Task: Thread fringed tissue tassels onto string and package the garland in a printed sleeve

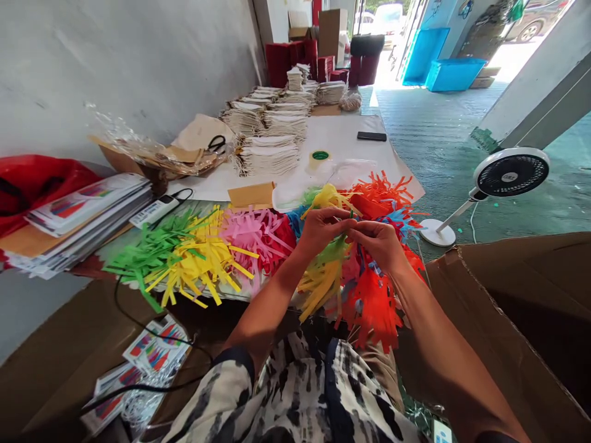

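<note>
My left hand (323, 231) and my right hand (379, 241) meet above the table's front edge, fingers pinched closed. A green paper tassel (336, 251) is held at their fingertips; the exact grip is partly hidden by the fingers. Below my left hand hang yellow fringes (323, 286), and beneath my right hand are red-orange fringes (378, 307). More red-orange tassels (383, 187) lie just beyond the hands. To the left are pink tassels (252, 231), yellow tassels (201, 252) and green tassels (154, 252), spread side by side.
Stacks of white paper bags (270, 154) fill the table's far left. A tape roll (319, 156), a phone (372, 136) and scissors (217, 144) lie beyond the tassels. A white fan (510, 175) stands right, behind an open cardboard box (512, 295). Cables hang at left.
</note>
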Action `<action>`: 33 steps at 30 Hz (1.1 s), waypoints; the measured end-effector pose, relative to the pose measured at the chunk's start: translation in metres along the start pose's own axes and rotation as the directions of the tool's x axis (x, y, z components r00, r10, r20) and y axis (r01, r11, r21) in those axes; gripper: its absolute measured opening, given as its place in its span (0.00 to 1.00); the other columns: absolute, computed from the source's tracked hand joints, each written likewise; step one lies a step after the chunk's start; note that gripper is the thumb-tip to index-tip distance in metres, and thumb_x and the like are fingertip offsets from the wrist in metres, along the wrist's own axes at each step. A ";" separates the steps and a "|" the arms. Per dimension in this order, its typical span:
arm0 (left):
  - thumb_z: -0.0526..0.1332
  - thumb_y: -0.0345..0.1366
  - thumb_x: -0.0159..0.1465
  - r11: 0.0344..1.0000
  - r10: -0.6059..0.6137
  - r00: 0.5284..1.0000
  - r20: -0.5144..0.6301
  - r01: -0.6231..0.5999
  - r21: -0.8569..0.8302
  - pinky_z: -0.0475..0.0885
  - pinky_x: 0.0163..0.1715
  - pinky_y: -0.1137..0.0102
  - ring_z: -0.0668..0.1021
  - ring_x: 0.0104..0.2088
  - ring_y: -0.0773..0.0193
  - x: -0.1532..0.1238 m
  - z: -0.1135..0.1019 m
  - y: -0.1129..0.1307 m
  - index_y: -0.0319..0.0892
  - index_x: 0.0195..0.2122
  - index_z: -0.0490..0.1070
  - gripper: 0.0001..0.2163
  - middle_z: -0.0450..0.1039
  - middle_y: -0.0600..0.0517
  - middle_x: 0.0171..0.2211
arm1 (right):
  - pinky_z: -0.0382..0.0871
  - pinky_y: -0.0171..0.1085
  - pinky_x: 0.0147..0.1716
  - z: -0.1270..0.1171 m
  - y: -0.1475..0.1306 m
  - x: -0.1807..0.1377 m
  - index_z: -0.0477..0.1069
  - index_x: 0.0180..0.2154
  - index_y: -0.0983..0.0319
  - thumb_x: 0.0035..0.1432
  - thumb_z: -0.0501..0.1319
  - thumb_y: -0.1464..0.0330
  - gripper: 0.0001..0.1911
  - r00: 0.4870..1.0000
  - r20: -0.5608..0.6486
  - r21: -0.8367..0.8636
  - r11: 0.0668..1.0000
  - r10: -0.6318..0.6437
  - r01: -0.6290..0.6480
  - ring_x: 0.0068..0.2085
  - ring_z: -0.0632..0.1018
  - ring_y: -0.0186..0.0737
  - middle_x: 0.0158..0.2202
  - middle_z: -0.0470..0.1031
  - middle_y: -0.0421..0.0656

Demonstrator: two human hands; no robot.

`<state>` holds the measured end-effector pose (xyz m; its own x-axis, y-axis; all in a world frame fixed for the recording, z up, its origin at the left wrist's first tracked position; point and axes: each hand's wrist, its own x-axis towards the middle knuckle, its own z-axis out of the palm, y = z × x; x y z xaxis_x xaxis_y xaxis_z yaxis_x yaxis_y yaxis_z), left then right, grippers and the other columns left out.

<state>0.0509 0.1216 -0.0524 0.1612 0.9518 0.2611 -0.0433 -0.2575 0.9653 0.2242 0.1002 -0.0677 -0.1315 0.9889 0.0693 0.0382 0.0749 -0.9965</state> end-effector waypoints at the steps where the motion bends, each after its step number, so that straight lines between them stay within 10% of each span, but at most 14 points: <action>1: 0.79 0.55 0.50 1.000 -0.008 1.000 -0.006 0.008 -0.020 0.60 0.20 0.73 0.67 0.19 0.73 0.000 -0.001 -0.002 0.40 0.34 0.85 0.23 0.75 0.54 0.21 | 0.79 0.41 0.38 0.000 0.000 0.000 0.85 0.37 0.58 0.45 0.76 0.43 0.28 1.000 -0.001 0.001 1.000 0.002 -0.002 0.38 0.86 0.47 0.36 0.87 0.46; 18: 0.78 0.54 0.53 0.996 0.067 0.993 -0.100 -0.062 0.057 0.65 0.24 0.74 0.73 0.23 0.71 -0.007 -0.004 -0.007 0.41 0.28 0.79 0.20 0.75 0.55 0.24 | 0.76 0.38 0.33 0.009 0.005 -0.002 0.83 0.35 0.59 0.43 0.77 0.44 0.28 0.995 -0.093 0.078 0.997 0.032 -0.025 0.34 0.84 0.43 0.32 0.85 0.45; 33: 0.74 0.56 0.59 0.967 -0.081 0.994 0.073 0.096 -0.235 0.63 0.20 0.75 0.72 0.21 0.73 -0.002 -0.016 -0.015 0.44 0.40 0.77 0.21 0.78 0.55 0.30 | 0.77 0.38 0.36 -0.002 -0.006 -0.011 0.83 0.38 0.58 0.53 0.74 0.46 0.23 0.992 -0.103 -0.039 0.996 -0.078 0.075 0.34 0.84 0.41 0.33 0.85 0.44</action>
<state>0.0354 0.1264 -0.0671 0.2359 0.9547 0.1812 -0.2583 -0.1181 0.9588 0.2278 0.0894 -0.0624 -0.0309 0.9879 0.1517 0.0674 0.1535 -0.9859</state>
